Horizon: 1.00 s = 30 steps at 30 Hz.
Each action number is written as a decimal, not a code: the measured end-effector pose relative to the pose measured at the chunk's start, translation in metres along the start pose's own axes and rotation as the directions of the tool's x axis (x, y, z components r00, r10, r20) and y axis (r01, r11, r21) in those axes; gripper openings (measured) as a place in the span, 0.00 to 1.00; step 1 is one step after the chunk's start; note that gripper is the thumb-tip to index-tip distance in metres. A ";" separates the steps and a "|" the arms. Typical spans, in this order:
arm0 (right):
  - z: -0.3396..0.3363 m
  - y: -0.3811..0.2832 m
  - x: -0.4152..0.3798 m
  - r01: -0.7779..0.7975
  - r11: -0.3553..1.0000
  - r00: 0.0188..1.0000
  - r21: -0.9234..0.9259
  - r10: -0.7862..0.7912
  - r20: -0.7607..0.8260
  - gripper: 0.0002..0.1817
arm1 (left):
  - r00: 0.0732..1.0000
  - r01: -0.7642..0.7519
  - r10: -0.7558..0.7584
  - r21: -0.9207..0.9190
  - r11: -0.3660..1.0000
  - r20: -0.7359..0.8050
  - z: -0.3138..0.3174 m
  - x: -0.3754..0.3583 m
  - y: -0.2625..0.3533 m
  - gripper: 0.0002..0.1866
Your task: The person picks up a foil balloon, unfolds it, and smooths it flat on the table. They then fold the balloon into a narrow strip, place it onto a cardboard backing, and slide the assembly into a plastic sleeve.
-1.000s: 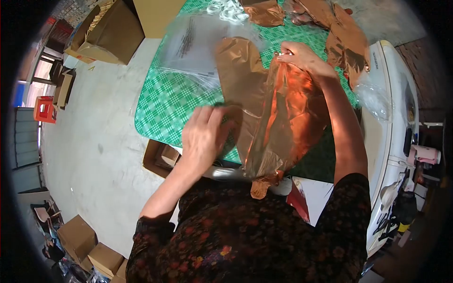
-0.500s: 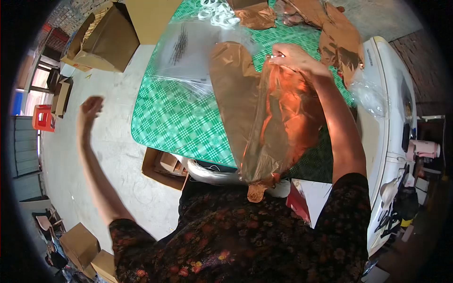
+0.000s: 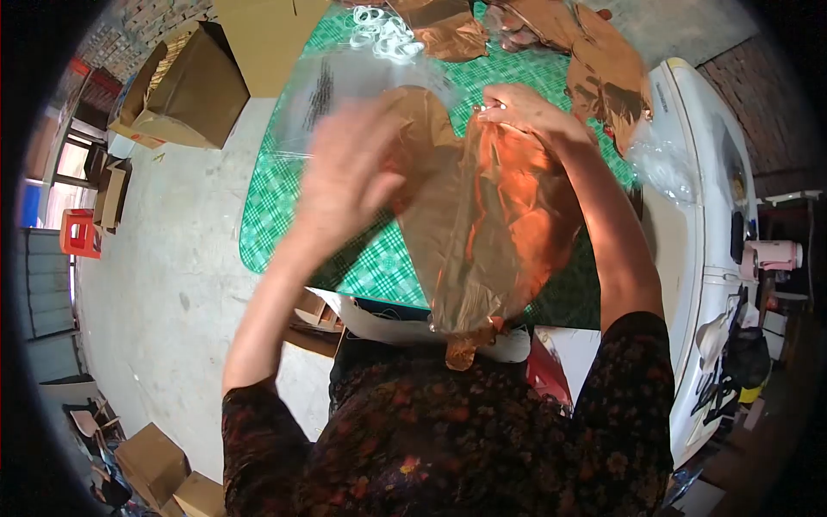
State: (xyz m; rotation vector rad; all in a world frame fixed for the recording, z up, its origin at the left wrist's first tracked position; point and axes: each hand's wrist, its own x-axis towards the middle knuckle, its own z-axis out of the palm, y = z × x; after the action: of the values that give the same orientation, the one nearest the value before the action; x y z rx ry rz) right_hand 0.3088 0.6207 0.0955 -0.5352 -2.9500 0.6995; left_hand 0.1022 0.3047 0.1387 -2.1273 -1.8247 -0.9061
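A flat, copper-coloured foil balloon (image 3: pixel 469 233) lies over the near part of the table, its narrow tail hanging past the front edge against my shirt. My right hand (image 3: pixel 517 110) is closed on the top edge of its right part, where the shiny orange foil is lifted and creased. Small white bits show at those fingertips. Smeared by motion, my left hand (image 3: pixel 349 168) hovers over the balloon's left side with thumb and fingers apart. Under that hand lies clear plastic packaging (image 3: pixel 297 103) with dark print.
A green checked cloth (image 3: pixel 284 220) covers the table. White string (image 3: pixel 383 34) lies at the back beside more copper foil pieces (image 3: pixel 607 65). A clear plastic bag (image 3: pixel 663 168) rests at the right by a white appliance (image 3: pixel 680 112). Cardboard boxes (image 3: pixel 194 90) and a red stool (image 3: pixel 79 233) stand left.
My left hand has swung in from over the floor at the left to the balloon's left side. My right hand keeps its hold on the foil. The view has shifted slightly.
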 end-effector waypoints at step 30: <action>0.042 -0.048 -0.077 -0.131 0.887 0.920 -0.442 -0.058 -0.389 0.31 | 0.913 -0.127 0.120 -0.009 0.992 0.389 0.118 0.008 0.061 0.40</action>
State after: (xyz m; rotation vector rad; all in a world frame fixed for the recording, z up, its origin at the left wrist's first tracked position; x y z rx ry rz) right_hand 0.3601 0.5353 0.0807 -0.6697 -2.7039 -0.1272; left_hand 0.1979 0.3593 0.0642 -2.5208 -1.8218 -0.4579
